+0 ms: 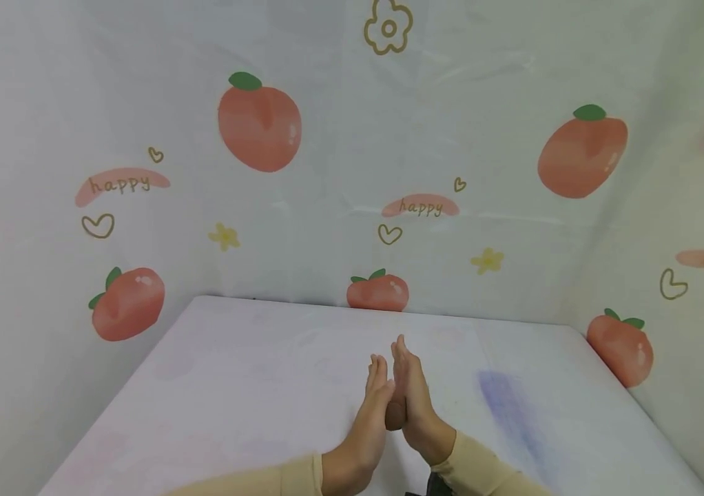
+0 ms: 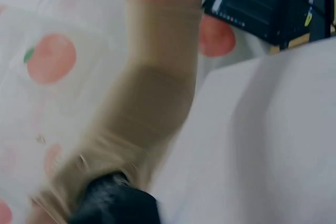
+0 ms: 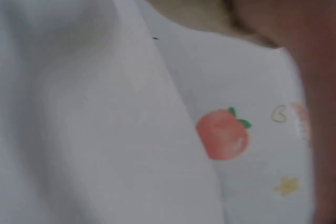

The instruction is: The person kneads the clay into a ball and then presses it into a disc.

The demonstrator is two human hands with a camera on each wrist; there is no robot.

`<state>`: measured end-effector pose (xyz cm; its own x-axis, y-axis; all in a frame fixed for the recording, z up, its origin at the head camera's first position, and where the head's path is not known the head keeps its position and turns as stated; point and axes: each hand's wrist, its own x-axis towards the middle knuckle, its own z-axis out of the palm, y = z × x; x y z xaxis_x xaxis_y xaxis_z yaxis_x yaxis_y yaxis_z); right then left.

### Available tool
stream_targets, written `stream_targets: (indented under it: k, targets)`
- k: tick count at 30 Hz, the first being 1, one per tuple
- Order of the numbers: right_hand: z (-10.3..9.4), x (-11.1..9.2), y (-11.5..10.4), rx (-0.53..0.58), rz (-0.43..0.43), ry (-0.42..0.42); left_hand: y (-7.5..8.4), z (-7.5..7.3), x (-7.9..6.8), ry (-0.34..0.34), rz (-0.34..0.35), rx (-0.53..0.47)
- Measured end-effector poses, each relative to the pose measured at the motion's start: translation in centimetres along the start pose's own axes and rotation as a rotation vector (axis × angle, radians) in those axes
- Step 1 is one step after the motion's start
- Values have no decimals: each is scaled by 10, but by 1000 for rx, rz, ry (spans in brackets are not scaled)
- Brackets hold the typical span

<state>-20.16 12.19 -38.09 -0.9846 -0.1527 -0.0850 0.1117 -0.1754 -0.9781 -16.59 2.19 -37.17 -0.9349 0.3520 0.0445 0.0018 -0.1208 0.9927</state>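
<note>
In the head view both hands are raised over the white table, palms facing each other and fingers straight. A small brown rounded lump [image 1: 396, 415], like clay or dough, sits between the palms near their heels. My left hand [image 1: 367, 427] presses it from the left, and my right hand [image 1: 417, 399] from the right. Most of the lump is hidden by the palms. In the left wrist view a beige sleeve [image 2: 157, 93] crosses the picture. The right wrist view has blurred skin [image 3: 320, 51] along its right side, and the lump is out of sight there.
The white table [image 1: 265, 386] carries a blue-purple smear [image 1: 510, 413] right of the hands. A printed cloth [image 1: 327, 138] with fruit, hearts and lettering hangs behind and around it. Beyond the table edge in the left wrist view is a black device [image 2: 252, 9] with a cable.
</note>
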Motion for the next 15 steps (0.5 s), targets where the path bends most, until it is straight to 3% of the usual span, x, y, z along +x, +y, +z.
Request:
stream_targets:
  k: [2,4,7,8,15]
  targets:
    - [1,-3,6,-8,0,-25,4,-1,2,4,26,24]
    - [5,-10,10,-17,9,-58,4,-5,10,49,36,55]
    - [12,-16,8,-18,0,-84,-2,-10,21,121,37,79]
    - [13,-16,5,-11,-8,-81,-5,-11,22,116,33,88]
    - [-4,7,-15,41,-156,69,-14,-3,-2,-114,21,4]
